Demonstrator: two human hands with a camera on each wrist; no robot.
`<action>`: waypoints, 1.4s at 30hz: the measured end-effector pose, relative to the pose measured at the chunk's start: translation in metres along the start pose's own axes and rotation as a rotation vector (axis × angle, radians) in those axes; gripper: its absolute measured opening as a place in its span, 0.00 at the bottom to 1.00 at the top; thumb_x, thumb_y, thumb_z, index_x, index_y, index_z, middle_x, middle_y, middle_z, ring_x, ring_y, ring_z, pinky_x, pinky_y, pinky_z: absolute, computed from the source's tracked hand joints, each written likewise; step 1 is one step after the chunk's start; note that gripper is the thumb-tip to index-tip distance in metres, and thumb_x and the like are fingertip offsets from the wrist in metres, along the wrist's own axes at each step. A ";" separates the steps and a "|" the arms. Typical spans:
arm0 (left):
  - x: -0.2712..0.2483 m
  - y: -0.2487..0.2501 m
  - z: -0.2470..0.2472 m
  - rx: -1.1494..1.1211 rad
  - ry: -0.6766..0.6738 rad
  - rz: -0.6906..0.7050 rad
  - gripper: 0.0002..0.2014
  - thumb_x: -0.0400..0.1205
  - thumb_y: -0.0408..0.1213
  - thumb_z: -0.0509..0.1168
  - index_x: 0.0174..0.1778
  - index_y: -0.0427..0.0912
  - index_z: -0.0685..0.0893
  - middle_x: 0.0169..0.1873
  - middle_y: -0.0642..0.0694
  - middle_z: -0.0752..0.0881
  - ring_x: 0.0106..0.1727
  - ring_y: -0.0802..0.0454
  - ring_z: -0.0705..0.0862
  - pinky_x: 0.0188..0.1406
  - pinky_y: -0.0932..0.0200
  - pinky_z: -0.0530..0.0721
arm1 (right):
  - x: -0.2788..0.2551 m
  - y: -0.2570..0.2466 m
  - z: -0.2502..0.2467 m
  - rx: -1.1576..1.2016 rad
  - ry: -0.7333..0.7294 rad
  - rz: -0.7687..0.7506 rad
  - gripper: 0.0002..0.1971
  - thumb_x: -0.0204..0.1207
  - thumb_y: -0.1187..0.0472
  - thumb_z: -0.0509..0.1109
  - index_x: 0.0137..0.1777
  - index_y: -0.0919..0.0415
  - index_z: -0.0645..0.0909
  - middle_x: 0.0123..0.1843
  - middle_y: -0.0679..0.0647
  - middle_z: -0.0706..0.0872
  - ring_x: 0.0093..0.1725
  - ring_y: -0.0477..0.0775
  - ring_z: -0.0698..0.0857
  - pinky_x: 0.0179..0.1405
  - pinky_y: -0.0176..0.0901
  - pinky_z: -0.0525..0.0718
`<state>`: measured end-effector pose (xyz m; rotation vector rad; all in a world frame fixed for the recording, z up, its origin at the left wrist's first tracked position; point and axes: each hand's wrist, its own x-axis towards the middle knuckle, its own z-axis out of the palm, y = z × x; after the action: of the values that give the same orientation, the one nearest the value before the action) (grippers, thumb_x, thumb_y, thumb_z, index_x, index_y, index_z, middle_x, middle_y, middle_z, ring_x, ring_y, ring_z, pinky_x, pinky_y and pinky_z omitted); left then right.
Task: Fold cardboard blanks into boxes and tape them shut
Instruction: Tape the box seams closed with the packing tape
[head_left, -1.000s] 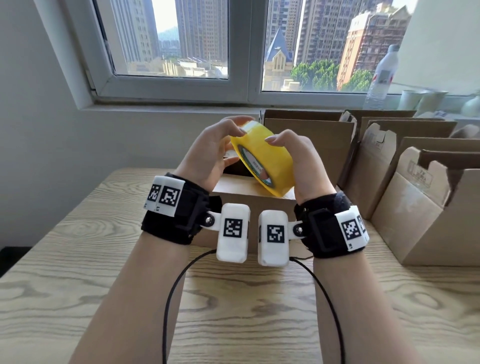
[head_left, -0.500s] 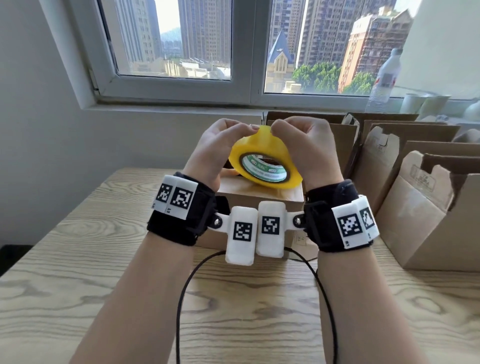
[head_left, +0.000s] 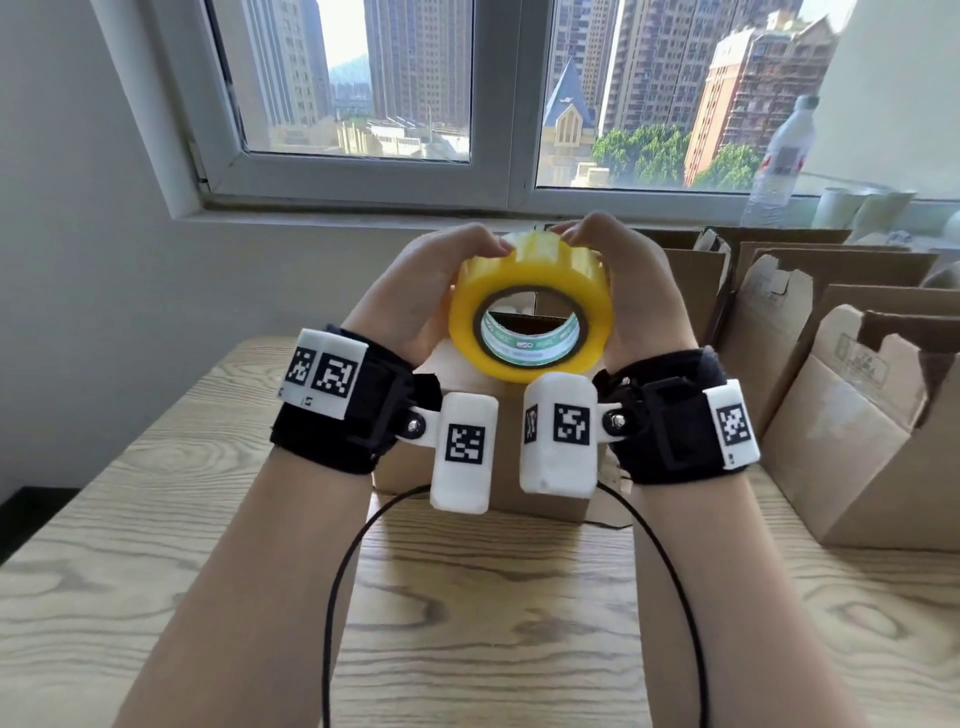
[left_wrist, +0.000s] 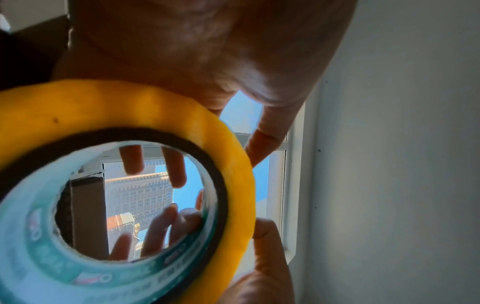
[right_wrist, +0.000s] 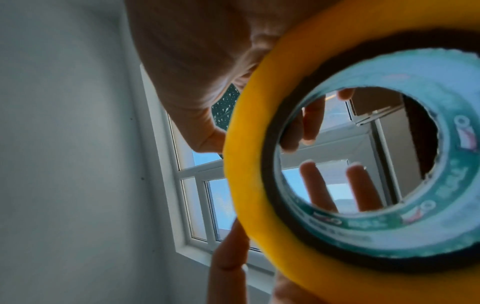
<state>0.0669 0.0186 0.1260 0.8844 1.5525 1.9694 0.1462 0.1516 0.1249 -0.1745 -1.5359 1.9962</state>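
Note:
A yellow tape roll (head_left: 530, 301) with a green-printed core is held up in front of me, its hole facing my head camera. My left hand (head_left: 415, 296) grips its left side and my right hand (head_left: 634, 291) grips its right side, thumbs meeting on the top of the roll. Under my wrists a folded cardboard box (head_left: 506, 493) stands on the wooden table (head_left: 156, 571), mostly hidden by the wrist cameras. In the left wrist view the tape roll (left_wrist: 233, 164) fills the lower left, with fingers seen through its hole. In the right wrist view the tape roll (right_wrist: 249, 164) fills the right side.
Several folded cardboard boxes (head_left: 857, 426) with open tops stand in a row along the right of the table. A clear plastic bottle (head_left: 779, 156) and pale cups (head_left: 857, 208) sit on the window sill. Black cables (head_left: 337, 597) hang from my wrists.
The roll has turned from edge-on and tilted to facing me with its hole open. Both hands have shifted round it and lifted slightly, thumbs now on top.

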 end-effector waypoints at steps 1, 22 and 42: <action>0.001 -0.001 0.000 0.018 0.010 -0.019 0.05 0.67 0.40 0.68 0.30 0.46 0.88 0.30 0.47 0.84 0.34 0.48 0.83 0.42 0.55 0.81 | -0.001 0.002 -0.001 -0.034 0.016 -0.027 0.12 0.57 0.57 0.75 0.38 0.63 0.82 0.43 0.63 0.76 0.43 0.61 0.75 0.47 0.56 0.76; 0.004 -0.014 0.002 0.073 0.016 0.017 0.14 0.70 0.39 0.63 0.50 0.42 0.84 0.40 0.41 0.85 0.41 0.45 0.86 0.45 0.53 0.79 | 0.003 0.007 -0.005 -0.378 0.059 -0.357 0.10 0.69 0.65 0.67 0.36 0.55 0.90 0.39 0.55 0.91 0.40 0.49 0.84 0.44 0.46 0.83; 0.002 -0.008 0.015 0.251 0.066 -0.006 0.15 0.67 0.47 0.65 0.40 0.39 0.84 0.28 0.41 0.86 0.26 0.46 0.83 0.30 0.59 0.81 | 0.001 0.005 -0.003 -0.282 -0.063 -0.272 0.12 0.75 0.67 0.60 0.38 0.56 0.84 0.38 0.55 0.89 0.43 0.56 0.84 0.47 0.52 0.82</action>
<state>0.0765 0.0316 0.1213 0.9176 1.8672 1.8425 0.1449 0.1534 0.1194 -0.0137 -1.7746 1.5849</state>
